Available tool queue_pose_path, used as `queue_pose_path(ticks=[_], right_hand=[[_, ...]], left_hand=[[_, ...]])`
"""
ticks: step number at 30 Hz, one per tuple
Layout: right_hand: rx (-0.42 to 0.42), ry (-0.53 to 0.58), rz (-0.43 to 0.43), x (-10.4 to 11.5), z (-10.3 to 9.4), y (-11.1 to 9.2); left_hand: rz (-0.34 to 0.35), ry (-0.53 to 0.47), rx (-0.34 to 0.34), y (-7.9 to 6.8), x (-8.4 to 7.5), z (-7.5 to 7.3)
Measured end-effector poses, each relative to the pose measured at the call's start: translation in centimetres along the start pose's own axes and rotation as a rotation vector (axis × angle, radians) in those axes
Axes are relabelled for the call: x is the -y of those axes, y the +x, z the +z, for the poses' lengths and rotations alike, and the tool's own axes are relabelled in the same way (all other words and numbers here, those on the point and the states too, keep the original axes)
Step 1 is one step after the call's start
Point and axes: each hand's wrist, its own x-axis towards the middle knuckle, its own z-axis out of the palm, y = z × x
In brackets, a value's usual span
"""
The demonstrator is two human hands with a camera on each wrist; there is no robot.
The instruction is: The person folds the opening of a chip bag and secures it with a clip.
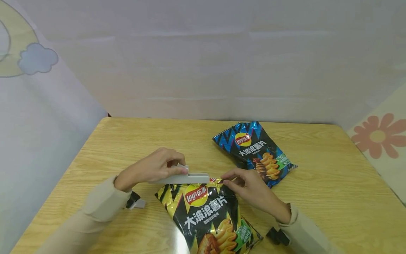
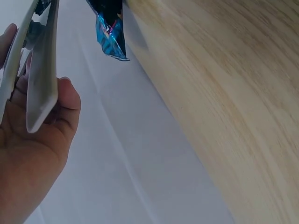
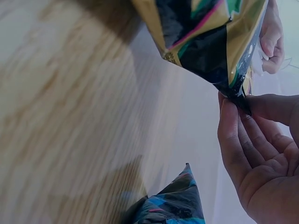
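Note:
My left hand [image 1: 163,164] grips a long white bag clip [image 1: 198,178], which lies along the top edge of a yellow-and-black chip bag [image 1: 203,215]. In the left wrist view the two flat arms of the clip [image 2: 43,88] stand apart in a narrow V, with the fingers and thumb around them. My right hand [image 1: 250,187] pinches the bag's top right corner between thumb and fingertips. From the right wrist view, that corner of the chip bag [image 3: 205,56] is gathered to a point, held up off the wooden table.
A blue-and-black chip bag [image 1: 253,151] lies on the wooden table [image 1: 317,176] behind my right hand. A small white piece [image 1: 139,204] is on the table beside the left wrist, partly covered by the black wrist strap. A pale cloth wall [image 1: 203,70] rises behind the table.

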Motion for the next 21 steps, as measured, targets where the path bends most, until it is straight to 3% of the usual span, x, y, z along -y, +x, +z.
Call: queue_pose_path(ticks=[13,21], right_hand=[[-0.001,0.034,0.03,0.4,0.3,0.3],[-0.02,0.067,0.042,0.7,0.4,0.5]], left_hand=[[0.031,-0.033,0.007,1.1,-0.1,1.5],[0.0,-0.091,0.02,1.5,-0.4,2.0]])
